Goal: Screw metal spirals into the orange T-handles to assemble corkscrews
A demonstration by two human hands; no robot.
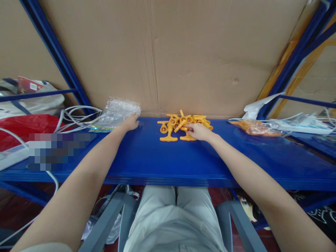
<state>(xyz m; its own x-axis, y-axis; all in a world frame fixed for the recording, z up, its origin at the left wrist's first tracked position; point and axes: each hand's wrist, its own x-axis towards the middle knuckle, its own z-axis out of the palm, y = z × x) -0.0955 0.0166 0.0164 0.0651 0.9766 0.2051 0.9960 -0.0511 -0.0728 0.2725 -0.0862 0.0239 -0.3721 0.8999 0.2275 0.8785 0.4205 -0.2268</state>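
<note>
Several orange-yellow plastic pieces with T-shaped handles and round cups [172,122] lie in a pile at the back middle of the blue shelf [168,161]. My right hand [198,131] is at the pile's right front, its fingers closed on one of the orange pieces [185,128]. At the left, my left hand [131,122] rests at the right edge of a stack of clear plastic bags [114,112], fingers spread a little.
White cables [76,112] and a red bag [28,127] are at the left. A clear bag of orange pieces [257,128] and a white power strip [304,126] lie at the right. Cardboard [196,56] stands behind, between blue posts.
</note>
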